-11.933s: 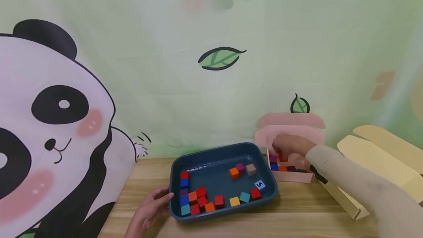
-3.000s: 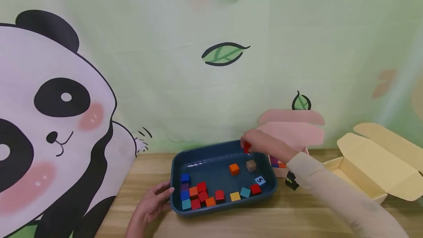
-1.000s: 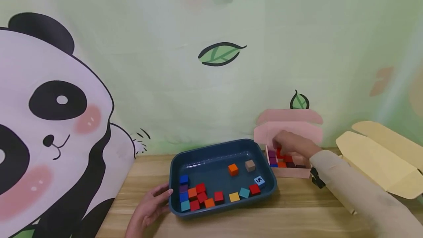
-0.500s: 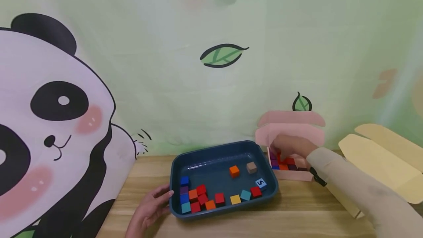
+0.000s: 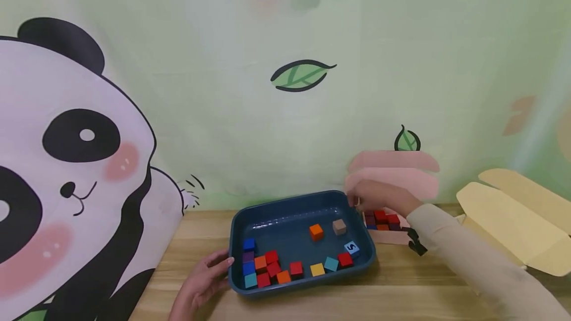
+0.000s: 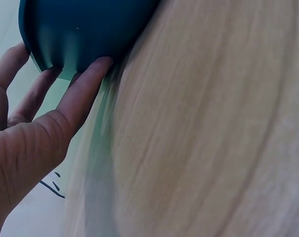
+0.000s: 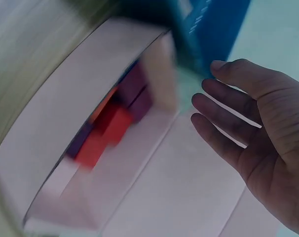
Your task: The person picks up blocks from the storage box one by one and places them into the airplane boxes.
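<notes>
My left hand (image 5: 206, 276) touches the left end of the dark blue tray (image 5: 285, 207); in the left wrist view its extended fingers (image 6: 80, 96) meet the tray's outer wall. My right hand (image 5: 379, 196), with nothing in it, hovers over the tray's right rim beside the pink box (image 5: 392, 237). Its fingers are nearly straight in the right wrist view. Inside the box lie purple cubes (image 7: 132, 81) and red cubes (image 7: 115, 123), among others. The tray holds an orange cube (image 5: 316, 232), a plain wooden cube (image 5: 339, 227), a blue lettered cube (image 5: 351, 248) and several more along its near side.
To the right, a pale yellow box (image 5: 513, 217) stands with its lid up, partly behind the right sleeve (image 5: 482, 256). A panda-printed cloth (image 5: 200, 88) hangs behind the wooden table (image 5: 357, 301). The pink box's lid (image 5: 392, 161) is raised against it.
A red cube and a purple cube have left the tray since the oldest frame. My right hand has released a red cube in the pink box and moved left to the tray's rim.
</notes>
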A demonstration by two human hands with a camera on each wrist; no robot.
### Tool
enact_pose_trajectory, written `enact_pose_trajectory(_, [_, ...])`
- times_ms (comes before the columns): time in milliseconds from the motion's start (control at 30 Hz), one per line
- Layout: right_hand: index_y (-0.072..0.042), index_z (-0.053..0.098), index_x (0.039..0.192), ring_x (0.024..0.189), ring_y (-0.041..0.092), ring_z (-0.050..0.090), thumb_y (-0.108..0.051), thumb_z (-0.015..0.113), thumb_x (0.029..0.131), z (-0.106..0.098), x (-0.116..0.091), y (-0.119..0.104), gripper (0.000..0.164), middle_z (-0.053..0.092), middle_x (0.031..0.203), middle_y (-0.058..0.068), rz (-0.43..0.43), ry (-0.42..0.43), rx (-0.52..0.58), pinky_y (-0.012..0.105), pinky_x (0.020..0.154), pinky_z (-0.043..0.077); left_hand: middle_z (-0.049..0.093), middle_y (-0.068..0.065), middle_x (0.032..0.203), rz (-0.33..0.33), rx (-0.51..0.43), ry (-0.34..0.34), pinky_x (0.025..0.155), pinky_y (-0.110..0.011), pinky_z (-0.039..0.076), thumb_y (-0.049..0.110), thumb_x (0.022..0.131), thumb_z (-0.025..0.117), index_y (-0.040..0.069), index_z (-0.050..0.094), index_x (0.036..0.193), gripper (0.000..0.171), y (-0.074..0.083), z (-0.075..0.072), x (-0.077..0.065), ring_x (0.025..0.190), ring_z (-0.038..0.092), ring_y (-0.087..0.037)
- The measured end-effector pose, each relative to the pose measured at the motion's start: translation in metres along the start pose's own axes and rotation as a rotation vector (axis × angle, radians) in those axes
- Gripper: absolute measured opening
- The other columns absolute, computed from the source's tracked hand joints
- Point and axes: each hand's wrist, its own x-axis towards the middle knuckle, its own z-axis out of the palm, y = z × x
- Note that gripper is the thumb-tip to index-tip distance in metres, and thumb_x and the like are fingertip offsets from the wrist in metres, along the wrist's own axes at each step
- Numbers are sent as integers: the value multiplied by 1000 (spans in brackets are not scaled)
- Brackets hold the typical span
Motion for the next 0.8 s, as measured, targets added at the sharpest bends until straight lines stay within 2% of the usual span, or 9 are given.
enact_pose_trajectory(67, [-36,77,103,85,8,57,-34,80,89,-3,12,-9,14,69,93,-18,-46,-56,3,32,79,53,52,-22,142,9,-1,6,94,-49,57,25,96,73,1,45,150,65,1,1,1,108,62,-28])
enact_pose_trajectory(200, [-22,73,114,91,11,63,-21,75,94,-3,37,-35,21,73,108,-4,-43,-182,191,29,86,57,52,-22,142,13,-5,0,94,-50,56,24,96,72,1,45,150,64,1,2,1,108,62,-28])
enact_pose_trajectory(267, [-18,71,117,97,14,64,-16,76,93,-3,51,-51,25,72,114,1,-67,-225,223,31,91,56,52,-22,143,12,4,8,94,-50,56,25,96,73,1,45,150,65,1,2,0,109,62,-29])
enact_pose_trajectory(367, [-15,68,123,103,16,63,-14,78,91,-2,73,-75,33,71,117,3,-118,-275,182,31,94,54,49,-24,146,12,20,26,94,-50,56,27,96,73,2,45,150,66,2,0,-2,111,61,-30])
enact_pose_trajectory(467, [-15,67,126,100,14,62,-12,80,89,0,89,-97,39,69,116,1,-136,-344,118,29,91,54,48,-25,147,21,22,28,95,-50,56,27,96,73,3,46,150,66,4,-1,-1,113,60,-30])
enact_pose_trajectory(633, [-20,65,118,88,13,56,-10,82,86,6,103,-120,38,66,109,-2,-83,-453,19,29,80,54,51,-22,145,19,6,11,94,-49,56,26,95,74,2,47,150,65,3,0,1,111,61,-29])
enact_pose_trajectory(800, [-24,66,107,88,14,54,-11,85,83,15,106,-127,33,64,106,-6,-23,-502,-39,30,79,55,50,-23,145,-3,0,7,94,-49,56,27,94,75,4,48,150,66,1,0,-1,109,62,-29])
